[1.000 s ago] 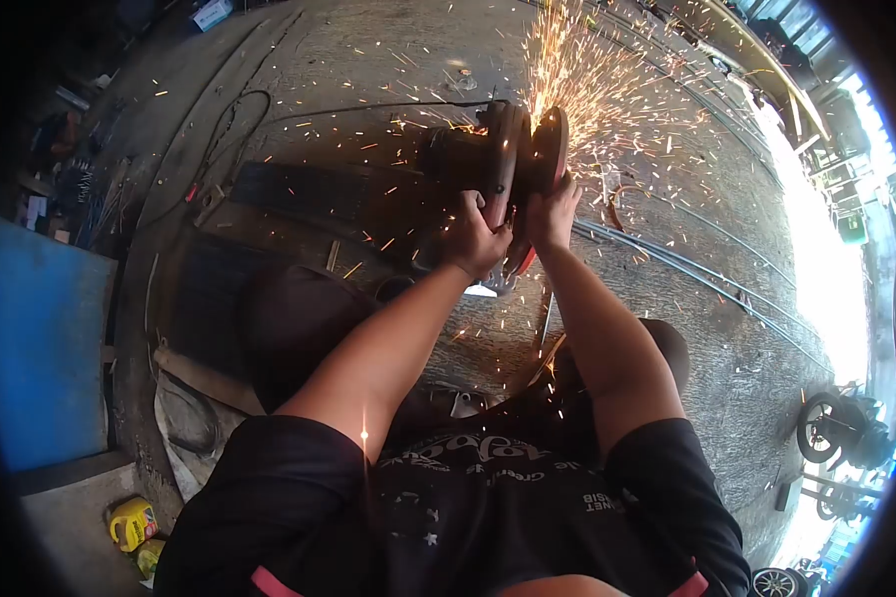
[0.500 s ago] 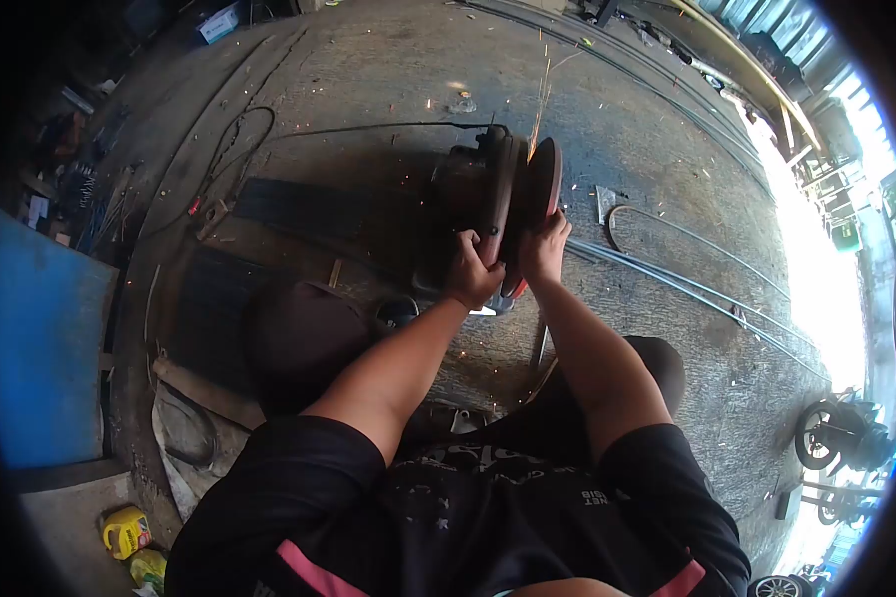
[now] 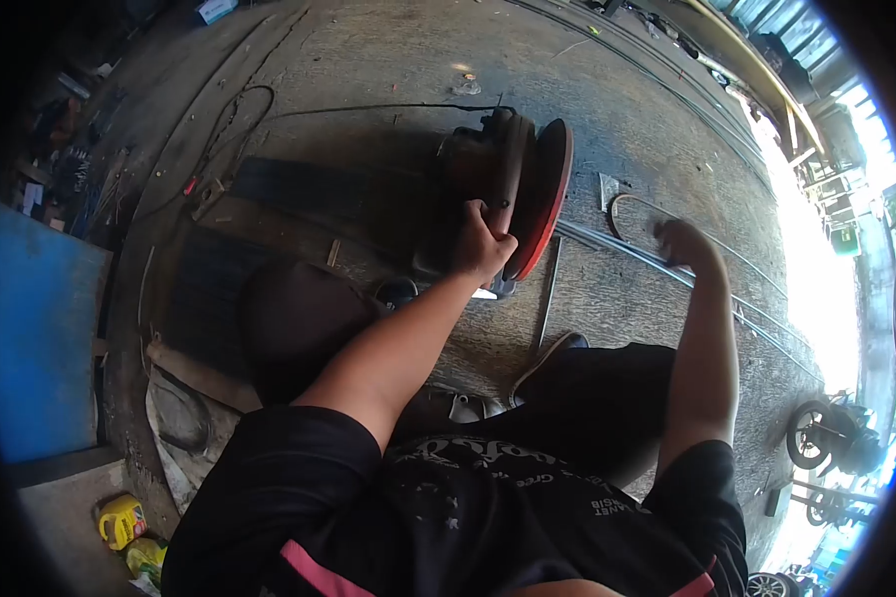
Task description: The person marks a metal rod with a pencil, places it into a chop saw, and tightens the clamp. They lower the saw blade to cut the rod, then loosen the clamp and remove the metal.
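A dark cut-off saw (image 3: 473, 164) with a large abrasive disc (image 3: 553, 199) stands on the floor before me. Red shows along the disc's lower edge. My left hand (image 3: 486, 244) is closed round the saw's handle, close beside the disc. Away to the right, my right hand (image 3: 679, 244) hangs over the thin metal rods (image 3: 622, 249), apart from the saw. Motion and shade blur its fingers, and I make out nothing in it.
A power cord (image 3: 368, 107) runs left from the saw. A metal hoop (image 3: 617, 214) lies by the rods. Dark flat sheets (image 3: 209, 308) lie at the left, near a blue panel (image 3: 40, 338). Motorbikes (image 3: 831, 438) stand at the far right.
My right hand has left the disc's side and swung right. My left hand stays on the saw's handle. The sparks seen earlier are gone, and my right foot now shows.
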Motion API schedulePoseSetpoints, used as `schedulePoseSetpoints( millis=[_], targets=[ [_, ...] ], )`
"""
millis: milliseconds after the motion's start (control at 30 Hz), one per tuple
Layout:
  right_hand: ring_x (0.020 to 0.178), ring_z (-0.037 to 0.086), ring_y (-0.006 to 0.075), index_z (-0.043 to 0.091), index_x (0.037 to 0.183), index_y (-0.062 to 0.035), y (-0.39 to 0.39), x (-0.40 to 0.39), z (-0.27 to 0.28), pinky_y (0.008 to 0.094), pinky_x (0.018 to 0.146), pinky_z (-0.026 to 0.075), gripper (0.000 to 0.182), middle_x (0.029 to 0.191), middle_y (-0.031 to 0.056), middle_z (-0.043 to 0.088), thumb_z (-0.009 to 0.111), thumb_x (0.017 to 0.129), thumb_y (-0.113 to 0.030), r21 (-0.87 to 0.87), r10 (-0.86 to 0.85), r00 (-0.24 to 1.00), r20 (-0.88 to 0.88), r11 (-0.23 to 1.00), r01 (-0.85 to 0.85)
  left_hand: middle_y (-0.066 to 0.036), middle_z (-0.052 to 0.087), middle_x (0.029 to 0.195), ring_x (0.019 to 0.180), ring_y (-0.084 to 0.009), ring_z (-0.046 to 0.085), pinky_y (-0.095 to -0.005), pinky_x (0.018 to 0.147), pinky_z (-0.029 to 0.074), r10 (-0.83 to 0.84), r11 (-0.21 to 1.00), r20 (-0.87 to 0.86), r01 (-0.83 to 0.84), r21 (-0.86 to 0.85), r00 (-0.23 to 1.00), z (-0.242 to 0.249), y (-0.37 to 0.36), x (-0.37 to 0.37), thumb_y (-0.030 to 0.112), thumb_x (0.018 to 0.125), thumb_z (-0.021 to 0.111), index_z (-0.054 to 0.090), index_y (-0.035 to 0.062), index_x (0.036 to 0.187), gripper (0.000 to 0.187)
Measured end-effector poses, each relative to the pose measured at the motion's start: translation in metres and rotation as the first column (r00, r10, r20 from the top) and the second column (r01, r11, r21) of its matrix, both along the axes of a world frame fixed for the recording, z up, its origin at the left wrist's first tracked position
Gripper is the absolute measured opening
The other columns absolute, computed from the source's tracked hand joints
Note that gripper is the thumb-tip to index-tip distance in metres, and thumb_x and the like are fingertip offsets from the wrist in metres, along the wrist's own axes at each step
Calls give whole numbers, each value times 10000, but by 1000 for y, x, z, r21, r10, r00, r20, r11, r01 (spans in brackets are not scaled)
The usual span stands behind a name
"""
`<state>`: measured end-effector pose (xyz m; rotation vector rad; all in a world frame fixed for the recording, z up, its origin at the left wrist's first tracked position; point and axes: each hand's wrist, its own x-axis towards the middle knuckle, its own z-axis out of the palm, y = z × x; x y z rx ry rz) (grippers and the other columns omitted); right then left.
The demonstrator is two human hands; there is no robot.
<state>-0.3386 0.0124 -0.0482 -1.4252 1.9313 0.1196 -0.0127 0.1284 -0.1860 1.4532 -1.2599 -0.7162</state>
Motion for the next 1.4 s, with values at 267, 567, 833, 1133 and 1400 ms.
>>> schedulePoseSetpoints(
  millis=[267,567,833,1133,1400],
  targets=[
    [988,633,357,587,1212,-30,43,92,19,430,903,479,484,1045,209,662,636,869,-368,-575,403,911,-83,727,-374,-249,570,986,912,-407,612,-449,822,476,46,999,2,-46,29,999,12,3,-1,123,689,685,335,14,1165,601],
    [1060,589,428,473,1226,44,45,141,-42,468,908,469,633,1090,294,617,593,852,-452,-385,521,853,-25,783,-489,-239,564,956,887,-394,614,-444,812,473,52,995,-35,-48,91,998,32,-6,-1,117,678,688,329,23,1132,586],
    [971,603,459,433,1107,64,27,157,-58,499,844,484,536,1001,317,615,493,913,-432,-627,324,946,27,742,-237,-263,570,1014,930,-402,614,-442,830,475,104,979,18,-105,177,994,85,-41,-3,194,653,728,336,24,1135,644],
    [1019,575,457,507,1107,6,-10,176,-18,497,872,472,466,1094,282,576,432,950,-427,-786,114,987,114,618,20,-207,528,1077,986,-274,568,-365,875,459,-12,985,-156,39,170,988,152,-110,0,184,659,725,344,-25,1177,677],
    [1060,572,448,561,1174,-36,-96,188,29,496,947,422,415,1096,225,615,407,961,-357,-678,2,993,117,731,78,-161,559,941,914,-242,604,-361,720,537,-187,962,-158,213,172,970,192,-198,4,334,762,684,387,-78,1180,658]
  ],
)
